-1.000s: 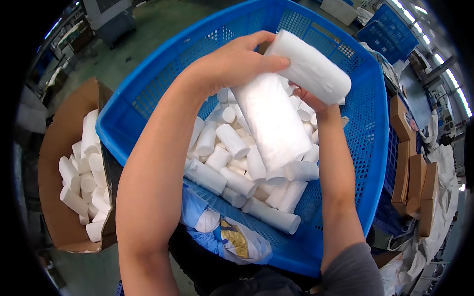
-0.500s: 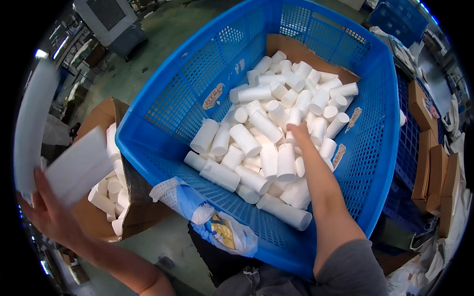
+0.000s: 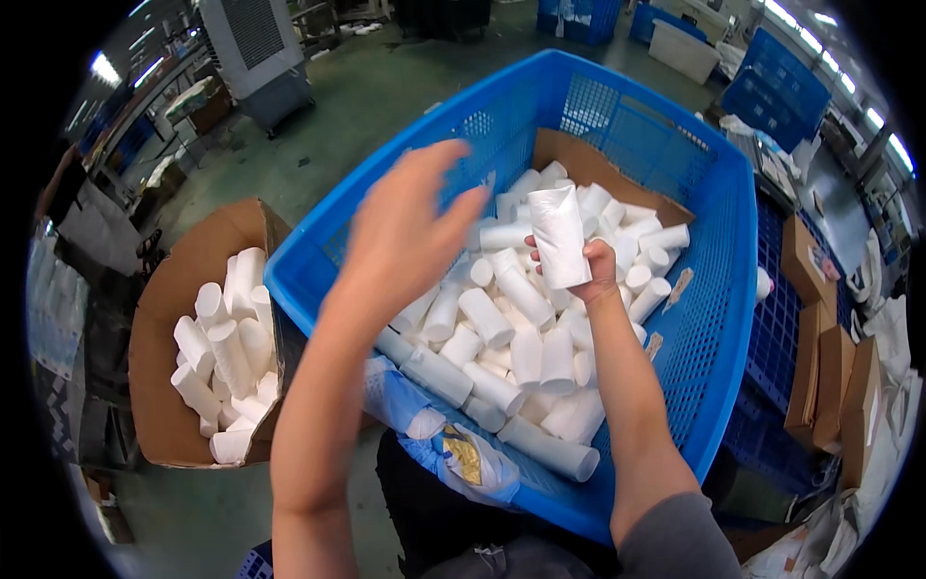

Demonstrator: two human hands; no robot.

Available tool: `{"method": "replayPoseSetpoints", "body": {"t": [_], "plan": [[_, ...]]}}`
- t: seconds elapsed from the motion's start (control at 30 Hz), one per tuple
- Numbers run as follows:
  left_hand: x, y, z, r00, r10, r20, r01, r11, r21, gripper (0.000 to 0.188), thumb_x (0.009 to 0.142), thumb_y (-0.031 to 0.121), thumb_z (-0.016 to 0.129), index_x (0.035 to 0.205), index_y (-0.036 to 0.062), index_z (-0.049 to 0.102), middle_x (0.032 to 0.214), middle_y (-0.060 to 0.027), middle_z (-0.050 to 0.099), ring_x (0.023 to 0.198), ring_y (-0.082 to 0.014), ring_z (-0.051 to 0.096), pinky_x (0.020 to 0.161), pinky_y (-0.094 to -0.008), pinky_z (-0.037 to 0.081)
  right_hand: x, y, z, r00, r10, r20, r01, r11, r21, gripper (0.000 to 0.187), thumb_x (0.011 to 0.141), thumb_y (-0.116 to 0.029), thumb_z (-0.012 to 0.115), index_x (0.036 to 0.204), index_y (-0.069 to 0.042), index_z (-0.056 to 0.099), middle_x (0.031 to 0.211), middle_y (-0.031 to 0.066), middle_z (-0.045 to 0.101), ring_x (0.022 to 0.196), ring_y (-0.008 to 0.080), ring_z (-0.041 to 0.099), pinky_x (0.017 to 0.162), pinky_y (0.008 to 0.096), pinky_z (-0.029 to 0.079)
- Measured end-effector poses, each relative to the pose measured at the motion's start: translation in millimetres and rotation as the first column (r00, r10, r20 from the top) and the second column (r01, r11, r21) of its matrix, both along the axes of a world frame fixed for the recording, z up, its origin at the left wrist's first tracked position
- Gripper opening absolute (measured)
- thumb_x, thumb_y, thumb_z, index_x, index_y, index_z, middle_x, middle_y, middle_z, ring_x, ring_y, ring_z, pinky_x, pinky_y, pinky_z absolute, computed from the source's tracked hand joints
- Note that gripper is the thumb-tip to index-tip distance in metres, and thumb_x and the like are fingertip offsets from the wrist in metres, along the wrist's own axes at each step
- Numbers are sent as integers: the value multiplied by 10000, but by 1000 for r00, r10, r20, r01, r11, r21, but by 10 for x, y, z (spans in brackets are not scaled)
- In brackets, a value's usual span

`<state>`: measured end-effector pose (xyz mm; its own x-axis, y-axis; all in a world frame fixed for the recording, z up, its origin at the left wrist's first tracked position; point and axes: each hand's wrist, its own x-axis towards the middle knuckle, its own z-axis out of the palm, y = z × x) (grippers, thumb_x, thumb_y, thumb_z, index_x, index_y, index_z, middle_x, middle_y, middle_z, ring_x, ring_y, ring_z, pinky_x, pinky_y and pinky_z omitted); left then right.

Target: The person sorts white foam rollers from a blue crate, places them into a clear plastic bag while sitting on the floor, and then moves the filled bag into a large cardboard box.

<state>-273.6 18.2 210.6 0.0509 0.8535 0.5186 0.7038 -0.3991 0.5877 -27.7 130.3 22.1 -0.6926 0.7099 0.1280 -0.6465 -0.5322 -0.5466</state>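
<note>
My right hand [image 3: 600,270] grips a white roll [image 3: 558,232] with a creased wrapper and holds it tilted above the pile. Over the near left part of the big blue plastic basket [image 3: 318,227] hangs my left hand [image 3: 400,227], smeared by motion. Its thumb and fingers are apart, with nothing between them. Many white rolls [image 3: 487,318] lie jumbled in the basket, some hidden behind my left hand and both forearms. To the left of the basket, an open cardboard box [image 3: 154,386] holds more white rolls [image 3: 231,357].
Plastic wrapping [image 3: 415,425] is bundled on the basket's near rim. A cardboard sheet [image 3: 617,174] lines its far inside wall. Cardboard boxes [image 3: 808,261] and blue pallets [image 3: 767,405] stand at the right. A grey wheeled machine [image 3: 253,58] stands at the far left.
My right hand has lifted a white roll off the pile. My left hand has swung from the far left to over the basket, and the white objects it held are no longer in it.
</note>
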Motion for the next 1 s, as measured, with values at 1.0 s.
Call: {"method": "replayPoseSetpoints", "body": {"t": [1.0], "plan": [[-102, 956, -652, 996, 52, 74, -21, 930, -367, 435, 868, 371, 586, 1103, 7, 623, 885, -75, 635, 795, -140, 590, 711, -259, 468, -170, -47, -867, 899, -77, 431, 114, 992, -61, 634, 742, -164, 628, 1282, 59, 382, 1156, 248, 553, 1060, 340, 575, 951, 432, 461]]}}
